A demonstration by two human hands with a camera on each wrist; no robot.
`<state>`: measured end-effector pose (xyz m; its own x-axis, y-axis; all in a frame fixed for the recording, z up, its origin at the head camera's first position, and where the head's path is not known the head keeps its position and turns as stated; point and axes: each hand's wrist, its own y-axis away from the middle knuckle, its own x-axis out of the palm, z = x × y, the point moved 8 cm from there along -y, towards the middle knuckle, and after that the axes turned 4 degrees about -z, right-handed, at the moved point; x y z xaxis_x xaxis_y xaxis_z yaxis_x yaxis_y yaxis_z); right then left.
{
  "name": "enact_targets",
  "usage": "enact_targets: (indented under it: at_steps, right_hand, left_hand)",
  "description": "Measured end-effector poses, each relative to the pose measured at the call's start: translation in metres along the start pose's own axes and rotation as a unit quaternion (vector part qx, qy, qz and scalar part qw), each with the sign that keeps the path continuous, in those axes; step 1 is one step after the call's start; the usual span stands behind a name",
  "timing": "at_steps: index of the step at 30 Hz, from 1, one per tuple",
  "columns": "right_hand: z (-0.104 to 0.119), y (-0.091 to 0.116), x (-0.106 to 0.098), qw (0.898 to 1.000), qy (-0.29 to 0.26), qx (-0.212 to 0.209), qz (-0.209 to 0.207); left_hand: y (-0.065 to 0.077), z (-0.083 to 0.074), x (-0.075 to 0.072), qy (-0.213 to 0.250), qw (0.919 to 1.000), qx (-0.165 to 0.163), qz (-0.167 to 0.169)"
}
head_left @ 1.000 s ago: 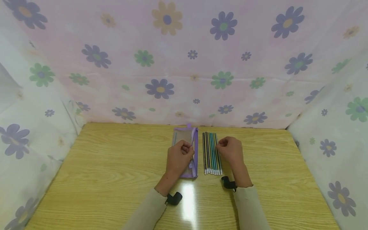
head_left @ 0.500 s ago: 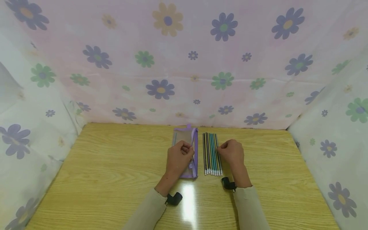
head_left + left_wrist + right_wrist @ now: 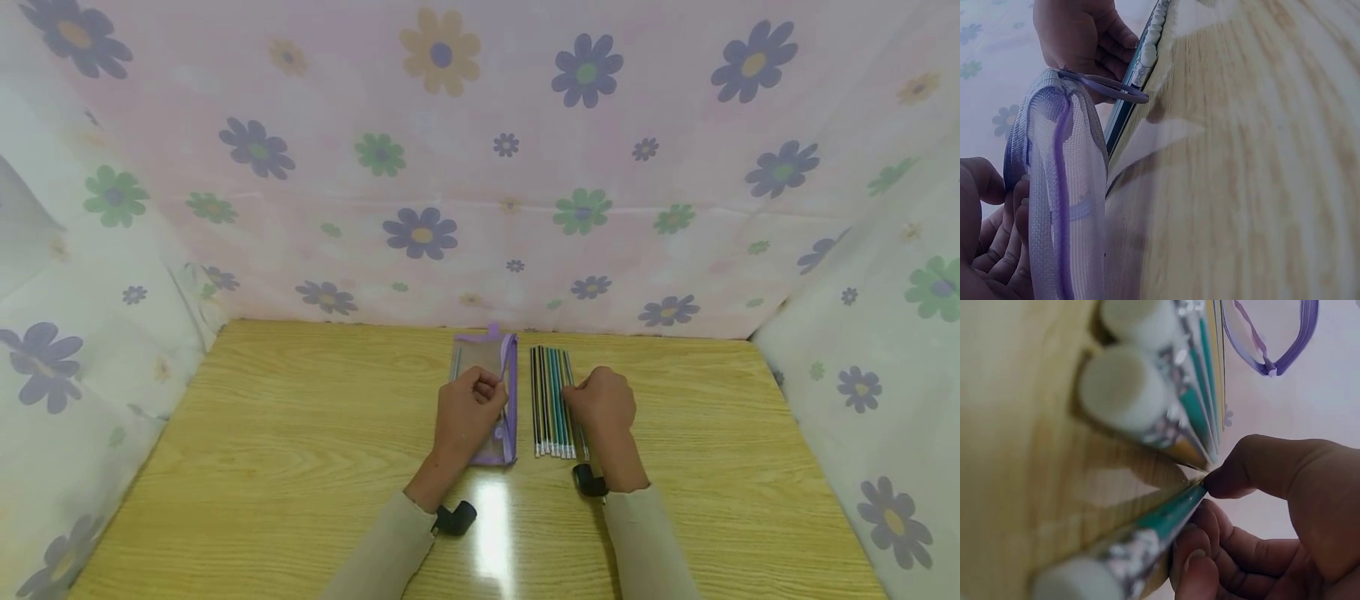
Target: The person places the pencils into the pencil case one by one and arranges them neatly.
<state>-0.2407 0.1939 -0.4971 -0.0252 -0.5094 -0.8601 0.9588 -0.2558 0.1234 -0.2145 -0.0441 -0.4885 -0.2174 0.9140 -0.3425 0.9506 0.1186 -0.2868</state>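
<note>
A mesh pencil pouch (image 3: 486, 457) with purple zip edging lies near the table's back edge. My left hand (image 3: 467, 417) pinches its zipped rim, and in the left wrist view the pouch's mouth (image 3: 1066, 187) gapes apart. Through the mesh a grey-blue stick shows along the pouch's left side. Right of the pouch, several pencils (image 3: 551, 400) in dark, teal and yellow lie in a row, their white erasers toward me. My right hand (image 3: 603, 406) pinches the rightmost pencil (image 3: 1172, 512) between thumb and fingers; its eraser end stands slightly apart from the row.
The wood-grain table (image 3: 300, 467) runs wide on both sides of the pouch and pencils. A flowered cloth (image 3: 465, 167) hangs behind and at both sides. Each wrist carries a black camera (image 3: 456, 518).
My right hand takes hold of the rightmost pencil and draws it a little to the right, out of the row. The left hand keeps its hold on the pouch.
</note>
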Motion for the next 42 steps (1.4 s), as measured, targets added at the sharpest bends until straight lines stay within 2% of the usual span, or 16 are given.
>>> enact_targets:
  at_steps: [10,18,25,42]
  right_hand:
    - [-0.001,0.000,-0.002,1.000,0.009,-0.010,-0.024]
    - [-0.005,-0.002,-0.004,1.000,-0.017,-0.009,-0.012]
    - [0.001,-0.001,-0.011,0.998,-0.047,-0.041,-0.018]
    - [0.017,0.007,-0.011,0.993,-0.100,-0.062,0.000]
  left_hand:
    - [0.000,0.000,0.000,-0.001,1.0000,0.003,-0.001]
    - [0.000,-0.002,0.000,0.000,1.0000,0.005,-0.003]
    - [0.000,-0.001,0.001,0.001,1.0000,0.004,-0.002]
    - [-0.001,-0.002,0.000,0.010,0.9999,0.000,0.003]
